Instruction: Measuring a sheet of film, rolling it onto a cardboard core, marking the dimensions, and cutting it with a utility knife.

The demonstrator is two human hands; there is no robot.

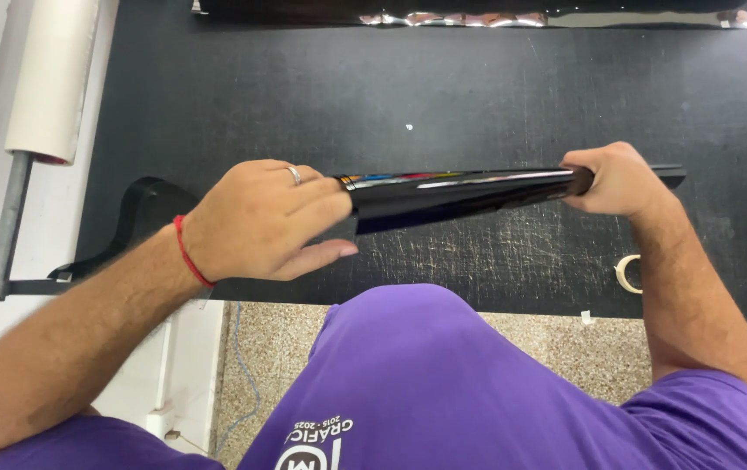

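Nearest the camera is the person's purple shirt (408,383), with speckled floor (278,348) showing beside it below the edge of the dark surface (443,96). Just above that edge, the left hand (260,222), with a ring and a red wrist cord (189,252), closes loosely over one end of a glossy black rolled sheet (460,193), fingers laid along the top and thumb stretched underneath. The roll runs level from that hand across to the right hand (613,178), which is clenched in a fist round the other end; a short dark stub sticks out past the fist. The roll appears held a little above the surface, near its front edge, though whether it touches cannot be told. To roll it well, it seems wise to keep both ends level and the turns tight, so the sheet does not cone out or crease. To the right of the roll, near the forearm, lies a small ring of pale tape (627,272). Left of the roll, off the surface, a white paper roll (51,78) sits on a grey metal bar (10,218). Beyond the roll, at the far edge, lies a shiny reflective strip (478,17).
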